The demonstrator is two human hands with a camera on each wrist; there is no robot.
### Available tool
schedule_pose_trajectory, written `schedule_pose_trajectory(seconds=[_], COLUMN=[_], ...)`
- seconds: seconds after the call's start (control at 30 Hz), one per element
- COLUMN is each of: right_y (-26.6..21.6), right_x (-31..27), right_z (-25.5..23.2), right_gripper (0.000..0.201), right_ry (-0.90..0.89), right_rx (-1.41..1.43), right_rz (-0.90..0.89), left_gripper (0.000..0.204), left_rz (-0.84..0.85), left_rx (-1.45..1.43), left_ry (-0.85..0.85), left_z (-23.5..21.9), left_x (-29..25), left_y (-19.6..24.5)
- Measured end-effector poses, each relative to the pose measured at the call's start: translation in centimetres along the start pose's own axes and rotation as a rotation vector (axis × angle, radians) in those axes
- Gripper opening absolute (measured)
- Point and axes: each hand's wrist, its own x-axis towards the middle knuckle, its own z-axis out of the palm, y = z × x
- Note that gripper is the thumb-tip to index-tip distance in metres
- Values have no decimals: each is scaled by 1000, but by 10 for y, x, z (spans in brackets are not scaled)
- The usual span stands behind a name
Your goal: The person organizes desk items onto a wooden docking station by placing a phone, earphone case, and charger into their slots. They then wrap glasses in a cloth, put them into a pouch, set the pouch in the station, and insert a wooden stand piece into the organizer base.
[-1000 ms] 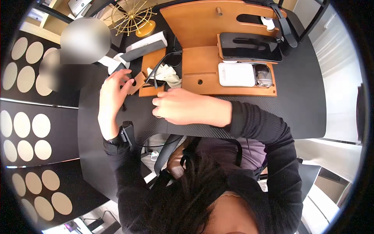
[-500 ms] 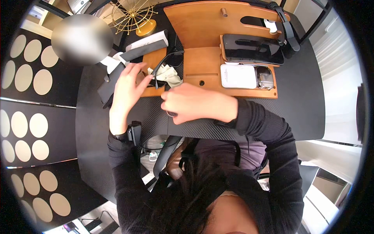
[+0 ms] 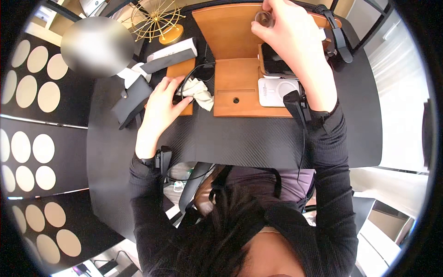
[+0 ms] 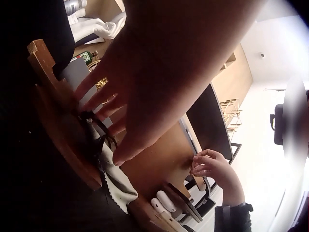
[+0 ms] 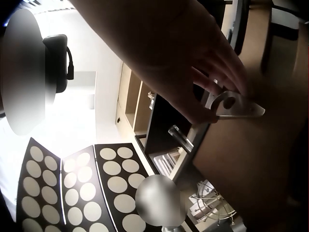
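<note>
My right hand (image 3: 293,34) is raised at the upright wooden board, thumb and fingers pinching a shiny ring-shaped band (image 5: 240,106). In the head view this band overlaps the board's peg. My left hand (image 3: 162,102) hovers by a small wooden tray (image 3: 186,110), its fingers loosely bent and thumb apart. Between thumb and fingers lies what looks like black-framed glasses (image 4: 104,133), close to the fingertips. A pale cloth (image 3: 199,93) with a zigzag edge lies beside that thumb.
A wooden desk organizer (image 3: 226,104) holds a phone (image 3: 277,62) and a white charging pad (image 3: 272,92). A black watch (image 3: 341,41) hangs at its right. Left of it are a dark pouch (image 3: 134,99), a grey-and-white box (image 3: 170,57) and a gold wheel ornament (image 3: 159,23).
My right hand has risen from the desk's front edge to the upright board, with the band in its fingers. My left hand has moved right, towards the glasses and cloth.
</note>
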Motion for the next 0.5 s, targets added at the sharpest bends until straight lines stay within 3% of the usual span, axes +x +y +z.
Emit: schedule_pose_trajectory(seconds=[0.17, 0.27, 0.37, 0.5], right_y=[-3, -4, -13, -27], right_x=[-1, -2, -3, -6], right_z=[7, 6, -7, -21], right_gripper=[19, 17, 18, 18], right_ry=[5, 28, 2, -129], right_rx=[-153, -134, -130, -184], right_rz=[75, 28, 19, 16], left_gripper=[50, 50, 45, 35], left_rz=[-24, -178, -85, -310], left_rx=[-35, -78, 0, 173], left_ry=[-23, -125, 94, 29], left_z=[-1, -17, -37, -78], left_x=[0, 3, -2, -26], left_y=[0, 3, -19, -76])
